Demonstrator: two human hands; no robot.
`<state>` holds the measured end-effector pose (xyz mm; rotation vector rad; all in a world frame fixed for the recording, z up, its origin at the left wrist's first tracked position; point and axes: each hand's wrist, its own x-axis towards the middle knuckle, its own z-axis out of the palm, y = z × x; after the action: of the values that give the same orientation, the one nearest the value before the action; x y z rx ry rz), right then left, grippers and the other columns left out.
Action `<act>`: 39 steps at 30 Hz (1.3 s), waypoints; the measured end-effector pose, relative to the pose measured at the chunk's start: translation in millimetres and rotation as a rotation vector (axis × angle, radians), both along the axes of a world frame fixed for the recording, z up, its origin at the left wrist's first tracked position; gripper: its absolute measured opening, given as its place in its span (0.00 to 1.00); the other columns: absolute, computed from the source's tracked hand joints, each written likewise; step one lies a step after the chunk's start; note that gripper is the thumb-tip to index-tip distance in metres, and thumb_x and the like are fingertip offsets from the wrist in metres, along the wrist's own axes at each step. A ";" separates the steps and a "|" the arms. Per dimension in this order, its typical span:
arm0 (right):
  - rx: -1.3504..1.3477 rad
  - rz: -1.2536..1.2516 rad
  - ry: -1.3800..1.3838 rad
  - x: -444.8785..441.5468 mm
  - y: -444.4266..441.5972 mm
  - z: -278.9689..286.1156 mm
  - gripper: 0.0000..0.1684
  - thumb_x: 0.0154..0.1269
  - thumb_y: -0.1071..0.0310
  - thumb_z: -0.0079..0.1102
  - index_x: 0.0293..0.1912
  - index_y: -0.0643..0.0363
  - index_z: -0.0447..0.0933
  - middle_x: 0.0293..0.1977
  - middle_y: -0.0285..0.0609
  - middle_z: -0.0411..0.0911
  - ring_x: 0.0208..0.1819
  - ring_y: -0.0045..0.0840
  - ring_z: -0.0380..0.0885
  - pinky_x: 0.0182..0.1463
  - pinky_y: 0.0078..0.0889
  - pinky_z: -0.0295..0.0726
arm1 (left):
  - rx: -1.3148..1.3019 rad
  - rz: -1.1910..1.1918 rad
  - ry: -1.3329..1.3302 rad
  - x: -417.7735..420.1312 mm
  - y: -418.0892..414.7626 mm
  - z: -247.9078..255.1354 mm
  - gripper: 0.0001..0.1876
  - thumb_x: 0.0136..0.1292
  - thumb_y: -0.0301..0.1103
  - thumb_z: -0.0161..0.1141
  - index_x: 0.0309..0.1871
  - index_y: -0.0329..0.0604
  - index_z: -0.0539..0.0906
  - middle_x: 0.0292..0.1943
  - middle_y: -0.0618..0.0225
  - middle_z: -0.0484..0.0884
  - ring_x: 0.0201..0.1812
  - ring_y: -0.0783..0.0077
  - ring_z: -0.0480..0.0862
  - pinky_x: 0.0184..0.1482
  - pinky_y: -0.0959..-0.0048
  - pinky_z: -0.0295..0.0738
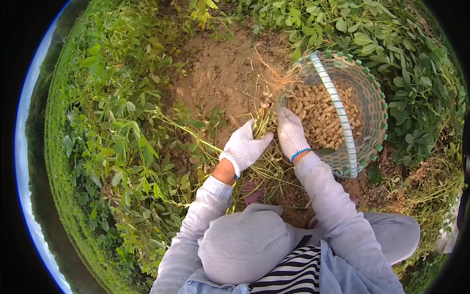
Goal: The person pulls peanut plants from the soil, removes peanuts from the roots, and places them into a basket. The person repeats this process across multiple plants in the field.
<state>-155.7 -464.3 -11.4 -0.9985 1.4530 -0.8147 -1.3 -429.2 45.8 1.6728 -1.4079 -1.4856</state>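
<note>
My left hand (245,147), in a white knit glove, grips a bundle of peanut plants (261,123) by the stems. Their pale, stringy roots (279,79) point away from me, and leafless stems trail below the hand. Close by on the right, my right hand (290,131), also gloved, has its fingers curled against the bundle near the root end. Whether a pod is pinched in its fingertips is hidden. Beside that hand stands a woven basket (375,110) with a wrapped handle (336,101), partly filled with unshelled peanuts (323,119).
Leafy plants (121,147) grow thickly on the left, with more foliage (415,84) behind and right of the basket. Bare brown soil (216,73) lies ahead. My bent knee (244,244) rises close below my hands. Pulled stems (411,187) lie at the right.
</note>
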 end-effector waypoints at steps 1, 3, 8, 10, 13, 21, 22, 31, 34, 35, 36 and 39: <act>-0.054 0.084 0.170 -8.6 -7.1 -1.9 0.24 0.76 0.56 0.54 0.60 0.66 0.77 0.54 0.51 0.82 0.56 0.38 0.80 0.62 0.29 0.75 | -0.013 -0.034 0.019 -6.2 4.0 3.5 0.19 0.66 0.33 0.66 0.57 0.35 0.79 0.44 0.69 0.86 0.43 0.82 0.80 0.49 0.76 0.78; -0.424 0.049 0.375 -16.2 -19.2 -35.3 0.19 0.76 0.60 0.54 0.51 0.68 0.80 0.46 0.51 0.84 0.48 0.40 0.81 0.55 0.31 0.76 | -0.071 -0.030 -0.156 -18.8 15.1 -23.5 0.19 0.66 0.32 0.66 0.58 0.35 0.79 0.45 0.67 0.86 0.44 0.81 0.81 0.50 0.76 0.78; 0.058 -0.325 -0.205 -4.7 -33.9 11.6 0.22 0.75 0.53 0.57 0.47 0.65 0.82 0.37 0.42 0.83 0.37 0.30 0.77 0.49 0.30 0.75 | 0.054 -0.004 -0.082 -21.2 -5.0 11.0 0.18 0.67 0.30 0.66 0.58 0.36 0.79 0.45 0.69 0.87 0.41 0.79 0.82 0.46 0.75 0.79; 0.239 -0.439 -0.356 -8.0 -48.3 -7.6 0.20 0.75 0.53 0.56 0.47 0.62 0.82 0.37 0.40 0.83 0.34 0.28 0.76 0.42 0.29 0.75 | 0.105 0.042 0.097 -22.5 -2.7 10.2 0.17 0.67 0.29 0.66 0.57 0.36 0.80 0.46 0.70 0.86 0.41 0.78 0.83 0.46 0.74 0.79; 0.565 -0.855 -0.816 -49.8 -71.8 2.8 0.17 0.74 0.51 0.56 0.30 0.47 0.75 0.20 0.24 0.68 0.14 0.19 0.56 0.23 0.30 0.69 | 0.063 0.158 0.369 -1.6 21.8 3.8 0.16 0.68 0.31 0.65 0.57 0.38 0.80 0.43 0.72 0.86 0.39 0.82 0.81 0.42 0.77 0.78; -0.214 -0.176 0.496 -72.1 -25.1 26.8 0.28 0.73 0.47 0.57 0.60 0.58 0.76 0.54 0.45 0.79 0.55 0.33 0.78 0.59 0.33 0.76 | 0.389 0.331 0.632 57.1 -2.8 10.1 0.15 0.66 0.31 0.64 0.52 0.35 0.79 0.37 0.63 0.84 0.30 0.63 0.88 0.25 0.62 0.87; -0.285 -0.154 0.520 -68.6 -17.6 29.7 0.33 0.72 0.44 0.56 0.65 0.58 0.74 0.57 0.46 0.79 0.59 0.35 0.76 0.64 0.34 0.72 | 0.357 0.295 0.608 57.6 -7.6 14.4 0.13 0.66 0.31 0.64 0.50 0.34 0.79 0.35 0.63 0.84 0.30 0.62 0.88 0.26 0.62 0.86; 0.517 -0.189 -0.814 6.4 -9.1 17.4 0.36 0.72 0.32 0.51 0.58 0.54 0.77 0.49 0.43 0.79 0.48 0.32 0.78 0.49 0.43 0.81 | 0.285 0.258 0.558 37.5 -23.1 30.9 0.08 0.67 0.31 0.64 0.45 0.37 0.81 0.30 0.65 0.82 0.28 0.67 0.85 0.23 0.66 0.82; 0.561 -0.257 -0.794 3.3 -9.0 43.4 0.39 0.69 0.31 0.55 0.61 0.55 0.75 0.53 0.45 0.79 0.48 0.32 0.78 0.46 0.40 0.81 | 0.303 0.255 0.539 36.2 -18.9 27.0 0.14 0.68 0.29 0.62 0.55 0.38 0.81 0.38 0.67 0.85 0.31 0.70 0.86 0.29 0.71 0.83; 0.477 -0.232 -0.727 7.4 -8.0 32.5 0.40 0.68 0.32 0.56 0.62 0.56 0.74 0.53 0.45 0.79 0.48 0.32 0.78 0.45 0.40 0.81 | 0.285 0.248 0.529 35.8 -16.3 21.0 0.15 0.69 0.29 0.62 0.57 0.38 0.81 0.40 0.67 0.86 0.32 0.71 0.86 0.31 0.71 0.83; 0.390 -0.213 -0.656 12.7 -7.9 28.6 0.41 0.67 0.32 0.57 0.64 0.56 0.73 0.53 0.45 0.79 0.47 0.32 0.78 0.43 0.39 0.80 | 0.230 0.190 0.457 33.0 -16.0 15.9 0.17 0.68 0.28 0.63 0.60 0.38 0.80 0.45 0.67 0.87 0.37 0.75 0.86 0.39 0.74 0.83; 0.386 -0.258 -0.517 19.0 -10.6 29.4 0.41 0.65 0.36 0.65 0.62 0.59 0.75 0.54 0.44 0.80 0.45 0.29 0.76 0.40 0.33 0.77 | 0.194 0.192 0.492 21.2 -8.6 9.6 0.19 0.67 0.27 0.67 0.60 0.37 0.80 0.47 0.69 0.87 0.40 0.80 0.85 0.40 0.77 0.81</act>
<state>-136.7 -474.8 18.0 -0.2788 1.2292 -0.8558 19.9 -437.8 55.4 1.3678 -0.8415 -1.8039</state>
